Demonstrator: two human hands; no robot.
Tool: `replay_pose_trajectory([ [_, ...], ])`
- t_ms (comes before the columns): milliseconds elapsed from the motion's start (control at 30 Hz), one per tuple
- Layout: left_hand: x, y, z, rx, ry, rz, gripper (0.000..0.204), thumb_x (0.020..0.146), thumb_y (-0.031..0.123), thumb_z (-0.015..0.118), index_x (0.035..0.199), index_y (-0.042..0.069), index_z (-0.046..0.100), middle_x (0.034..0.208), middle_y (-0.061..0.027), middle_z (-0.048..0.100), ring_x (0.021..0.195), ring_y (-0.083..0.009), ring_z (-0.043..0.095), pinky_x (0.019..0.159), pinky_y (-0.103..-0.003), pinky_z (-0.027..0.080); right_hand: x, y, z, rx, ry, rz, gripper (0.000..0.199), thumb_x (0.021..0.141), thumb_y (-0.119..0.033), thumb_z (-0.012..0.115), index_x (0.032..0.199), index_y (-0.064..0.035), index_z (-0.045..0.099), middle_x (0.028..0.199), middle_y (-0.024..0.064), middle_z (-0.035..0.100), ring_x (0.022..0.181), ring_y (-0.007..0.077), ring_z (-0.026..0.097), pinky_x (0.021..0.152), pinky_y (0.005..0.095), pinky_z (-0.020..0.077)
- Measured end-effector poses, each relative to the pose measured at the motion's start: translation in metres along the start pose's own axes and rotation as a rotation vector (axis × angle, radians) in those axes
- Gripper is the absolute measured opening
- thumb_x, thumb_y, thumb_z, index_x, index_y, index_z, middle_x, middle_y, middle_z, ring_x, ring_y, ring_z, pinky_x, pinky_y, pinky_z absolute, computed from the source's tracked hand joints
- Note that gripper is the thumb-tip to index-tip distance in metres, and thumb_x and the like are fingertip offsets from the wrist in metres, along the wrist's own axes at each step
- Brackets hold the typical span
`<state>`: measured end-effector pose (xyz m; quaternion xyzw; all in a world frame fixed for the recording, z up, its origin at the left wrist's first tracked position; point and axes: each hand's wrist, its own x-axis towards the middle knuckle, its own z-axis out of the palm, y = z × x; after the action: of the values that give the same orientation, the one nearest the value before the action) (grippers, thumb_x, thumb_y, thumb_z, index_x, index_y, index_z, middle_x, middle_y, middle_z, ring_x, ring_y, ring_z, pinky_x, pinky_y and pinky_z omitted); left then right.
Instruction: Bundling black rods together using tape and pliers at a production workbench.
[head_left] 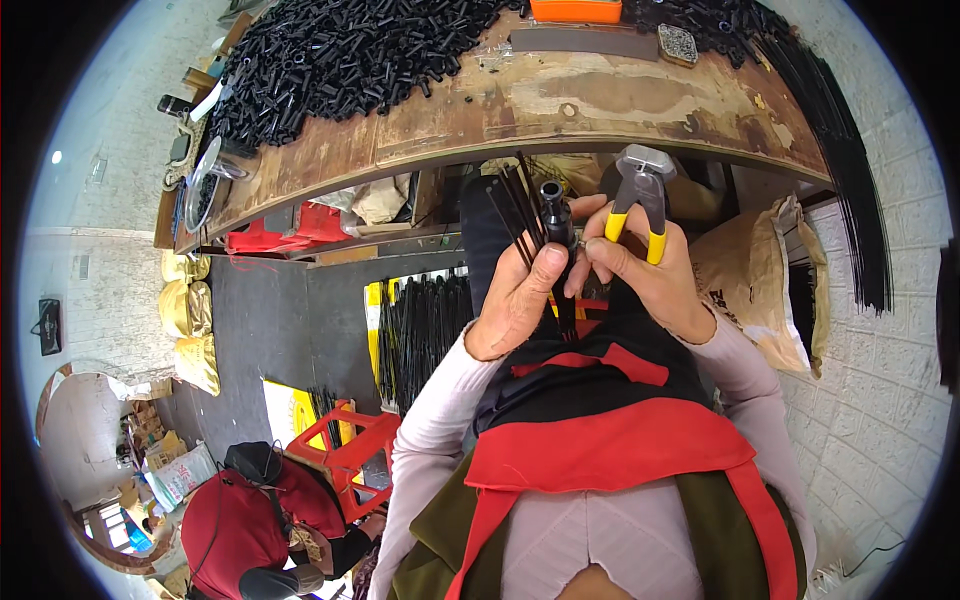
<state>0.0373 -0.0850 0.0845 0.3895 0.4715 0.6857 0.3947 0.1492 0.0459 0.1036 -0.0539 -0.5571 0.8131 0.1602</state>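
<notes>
My left hand (520, 305) is closed around a black tubular fitting (556, 215) with a flared open top, held upright above my lap. Several thin black rods (513, 208) fan upward from the same grip, beside the fitting. In my right hand (660, 285) rests a pair of end-cutting pincers (640, 195) with yellow handles, its metal head pointing away from me. The right thumb and index finger pinch together close to the fitting's side. Whatever lies between those fingertips is too small to make out.
On the wooden workbench (440, 125) lie a heap of black tubular fittings (340, 65), a tin of small metal parts (677, 45) and an orange container (577, 10). Long black rods (850, 180) overhang its right end, above an open sack (765, 270). A red stool (365, 450) and another person (250, 530) are lower left.
</notes>
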Motion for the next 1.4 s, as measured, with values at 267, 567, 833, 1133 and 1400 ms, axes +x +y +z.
replay_pose_trajectory([
  [267,0.006,-0.005,-0.006,-0.104,-0.043,-0.070,0.090,0.091,0.064,0.049,0.147,-0.005,0.029,0.074,-0.0020,0.048,0.063,-0.0111,0.044,0.060,-0.025,0.037,0.025,-0.001,-0.025,-0.471,-0.030,-0.238,0.015,0.092,-0.010,0.065,0.094,-0.0002,0.055,0.078,0.0053,0.060,0.061,0.0112,0.056,0.061,0.0237,0.0472],
  [567,0.001,-0.010,-0.015,-0.220,-0.051,-0.017,0.064,0.098,0.055,0.043,0.128,-0.001,0.047,0.071,0.0011,0.044,0.065,-0.0085,0.040,0.061,-0.024,0.035,-0.026,-0.085,-0.031,-0.843,-0.256,0.554,0.016,0.098,-0.016,0.055,0.103,-0.0011,0.053,0.061,0.0046,0.057,0.050,0.0104,0.052,0.049,0.0272,0.0388],
  [833,0.002,-0.007,-0.009,-0.127,-0.105,-0.063,0.055,0.100,0.053,0.042,0.114,0.001,0.051,0.073,0.0004,0.045,0.066,-0.0096,0.039,0.064,-0.025,0.034,-0.023,-0.064,-0.032,-0.731,-0.335,0.443,0.034,0.099,-0.018,0.052,0.128,-0.0006,0.050,0.080,0.0080,0.066,0.068,0.0165,0.064,0.064,0.0311,0.0484],
  [1133,0.003,-0.009,-0.007,-0.141,-0.095,-0.081,0.055,0.100,0.053,0.042,0.110,0.000,0.052,0.073,0.0002,0.046,0.067,-0.0098,0.040,0.065,-0.025,0.035,-0.003,-0.092,-0.028,-0.660,-0.387,0.734,0.033,0.101,-0.022,0.049,0.125,0.0004,0.050,0.076,0.0061,0.061,0.064,0.0127,0.062,0.061,0.0281,0.0480],
  [1400,0.002,-0.012,-0.005,-0.136,-0.049,-0.032,0.055,0.100,0.052,0.042,0.115,0.000,0.052,0.072,0.0012,0.045,0.067,-0.0089,0.040,0.064,-0.024,0.035,-0.001,-0.092,-0.020,-0.850,-0.389,0.714,0.033,0.101,-0.025,0.049,0.122,0.0006,0.052,0.067,0.0065,0.058,0.059,0.0135,0.061,0.059,0.0294,0.0477],
])
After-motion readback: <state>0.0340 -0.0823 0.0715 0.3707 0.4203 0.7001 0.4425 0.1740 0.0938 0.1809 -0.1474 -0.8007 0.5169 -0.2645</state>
